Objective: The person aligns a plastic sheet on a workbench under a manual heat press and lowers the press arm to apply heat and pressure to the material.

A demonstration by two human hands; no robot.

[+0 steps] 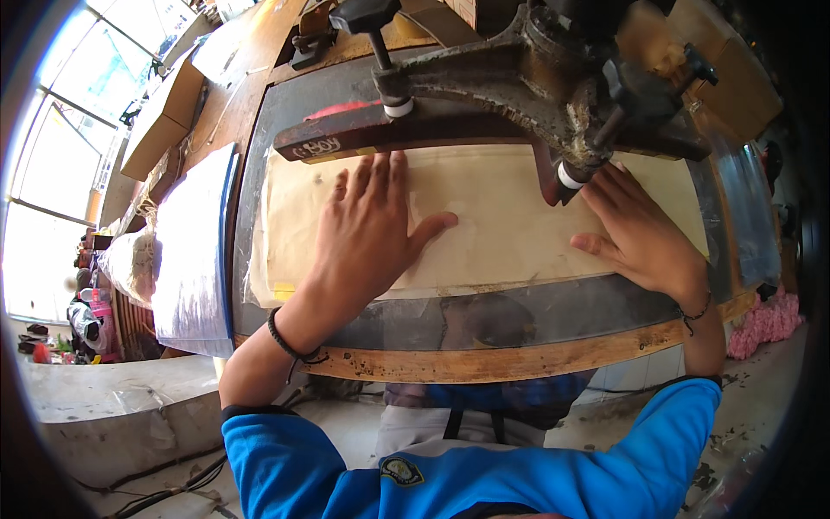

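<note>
Hands flat: my left hand (367, 229) and right hand (644, 233) press the sheet (493, 216) on the bed under the press arm (484, 95), gripping nothing; next, I judge, keep it square.

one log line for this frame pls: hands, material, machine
left hand: flat on pale sheet | right hand: flat on sheet's right part, beside machine head | sheet: on dark table

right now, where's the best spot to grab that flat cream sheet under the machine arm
Probably the flat cream sheet by its near long edge, from the person's side: the dark metal machine arm covers the far edge, the left hand and right hand press the middle.
</note>
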